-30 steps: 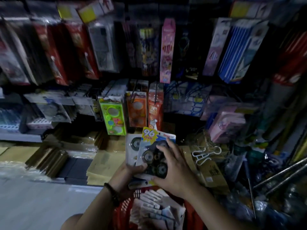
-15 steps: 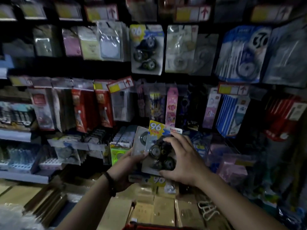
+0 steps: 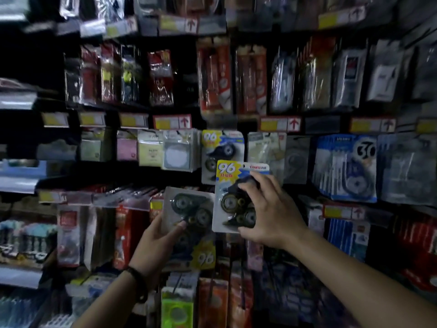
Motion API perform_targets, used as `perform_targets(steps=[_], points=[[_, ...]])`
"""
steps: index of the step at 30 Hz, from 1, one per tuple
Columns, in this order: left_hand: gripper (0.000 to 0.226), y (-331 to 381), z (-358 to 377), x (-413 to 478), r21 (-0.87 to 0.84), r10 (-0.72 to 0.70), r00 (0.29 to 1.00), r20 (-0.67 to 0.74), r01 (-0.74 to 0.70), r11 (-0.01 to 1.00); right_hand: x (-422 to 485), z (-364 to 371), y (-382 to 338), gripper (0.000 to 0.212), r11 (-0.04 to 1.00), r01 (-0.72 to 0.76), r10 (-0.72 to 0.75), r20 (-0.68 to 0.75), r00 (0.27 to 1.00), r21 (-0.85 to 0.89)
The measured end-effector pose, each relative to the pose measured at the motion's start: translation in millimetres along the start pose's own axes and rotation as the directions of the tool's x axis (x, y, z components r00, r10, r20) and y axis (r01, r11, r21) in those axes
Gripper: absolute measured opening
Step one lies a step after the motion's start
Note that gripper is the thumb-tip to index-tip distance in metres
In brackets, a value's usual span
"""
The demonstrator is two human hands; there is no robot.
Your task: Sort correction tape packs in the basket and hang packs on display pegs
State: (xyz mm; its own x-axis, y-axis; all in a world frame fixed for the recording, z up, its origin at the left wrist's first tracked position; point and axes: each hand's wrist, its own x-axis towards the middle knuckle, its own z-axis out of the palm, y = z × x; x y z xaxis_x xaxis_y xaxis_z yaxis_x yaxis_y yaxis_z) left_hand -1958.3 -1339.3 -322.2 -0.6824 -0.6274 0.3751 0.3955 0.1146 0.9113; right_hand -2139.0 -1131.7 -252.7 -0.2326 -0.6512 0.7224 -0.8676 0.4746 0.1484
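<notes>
Packs x3: R hand (image 3: 272,216) grips upright pack (image 3: 228,185); L hand (image 3: 158,237) grips inverted pack (image 3: 189,207); hung pack (image 3: 222,147) behind.

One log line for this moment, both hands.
step: hang pack | right hand: holds upright 96 pack, overlapping hung matching pack | left hand: holds upside-down pack | status: not hung yet

A dark bracelet (image 3: 139,283) rings the left wrist.

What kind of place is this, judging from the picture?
Probably a stationery shop. Packaged goods hang in rows, price tags sit under the rows, and the right hand holds a correction tape pack near a matching hung pack.
</notes>
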Motion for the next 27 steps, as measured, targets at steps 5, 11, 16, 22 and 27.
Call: perform_targets(steps=[5, 11, 16, 22, 27], points=[[0.03, 26.5, -17.5, 19.5, 0.039, 0.109, 0.991, -0.083, -0.106, 0.994, 54.5, -10.7, -8.8, 0.102, 0.996, 0.031, -0.036, -0.052, 0.998, -0.088], [0.028, 41.4, -33.5, 35.6, 0.038, 0.127, 0.982, -0.139, -0.123, 0.992, 100.3, -7.9, -19.2, 0.101, 0.975, 0.066, -0.066, 0.006, 0.998, -0.21], [0.025, 42.1, -41.1, 41.1, 0.014, 0.133, 0.981, -0.141, -0.132, 0.991, 112.1, 2.5, -23.1, 0.102, 0.963, 0.041, -0.047, -0.017, 0.999, -0.266], [0.07, 42.8, -46.0, 41.5, -0.062, 0.098, 0.994, -0.056, -0.102, 0.993, 109.9, 10.4, -19.2, 0.103, 0.953, 0.013, -0.045, -0.098, 0.994, -0.301], [0.034, 42.9, -43.8, 45.1, -0.044, 0.073, 0.993, -0.088, -0.077, 0.996, 122.7, 4.2, -19.8, 0.103, 0.939, 0.021, -0.032, -0.028, 0.999, -0.343]])
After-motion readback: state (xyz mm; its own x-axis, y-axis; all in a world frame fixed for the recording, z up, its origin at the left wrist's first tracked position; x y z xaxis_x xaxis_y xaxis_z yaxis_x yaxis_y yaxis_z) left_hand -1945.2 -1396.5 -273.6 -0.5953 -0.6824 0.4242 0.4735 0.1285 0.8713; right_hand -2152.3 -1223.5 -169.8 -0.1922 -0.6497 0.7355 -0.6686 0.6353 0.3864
